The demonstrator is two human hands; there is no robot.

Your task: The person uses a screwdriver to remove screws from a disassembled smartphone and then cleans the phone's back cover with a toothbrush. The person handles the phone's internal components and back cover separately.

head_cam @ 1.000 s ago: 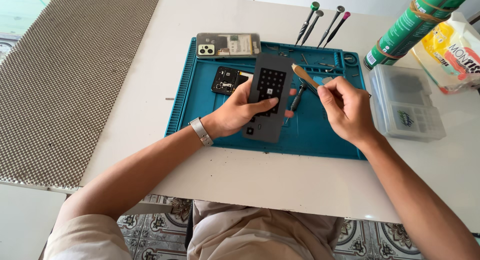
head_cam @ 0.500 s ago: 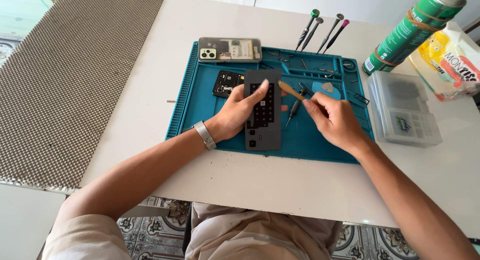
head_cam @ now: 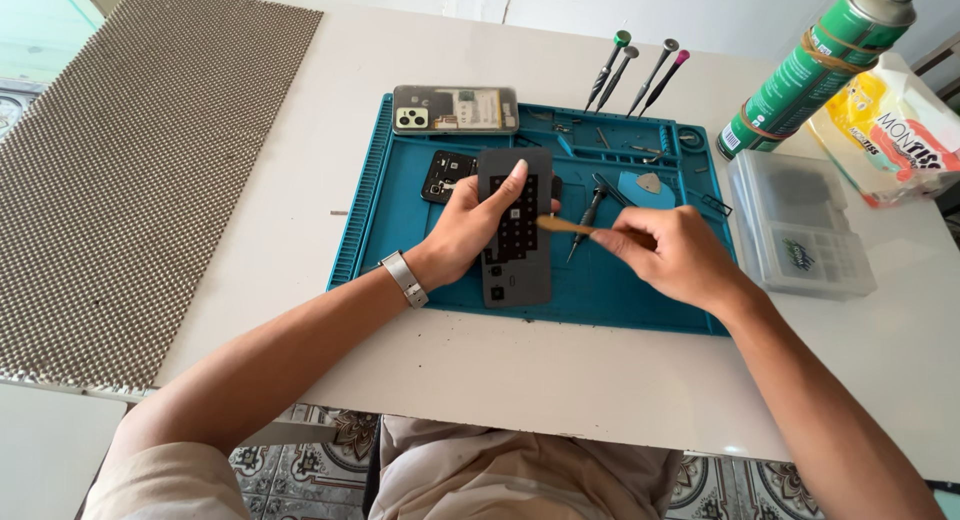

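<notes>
- While the left hand [head_cam: 470, 230] grips the dark grey perforated plate [head_cam: 517, 227] by its left edge, the plate lies flat on the blue work mat [head_cam: 620, 290].
- The right hand [head_cam: 670, 255] pinches a thin tan stick [head_cam: 565, 224], tip over the plate's grid of holes.
- The plate appears thin, stiff and light; it is best held by the edges, clear of the fine holes.
- An opened phone [head_cam: 455, 109] lies at the mat's far edge.

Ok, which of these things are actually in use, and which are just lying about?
In use: left hand holding grey panel; right hand with wooden stick; blue mat.
Lying about: opened phone, screwdrivers, green spray can, clear plastic box.
</notes>
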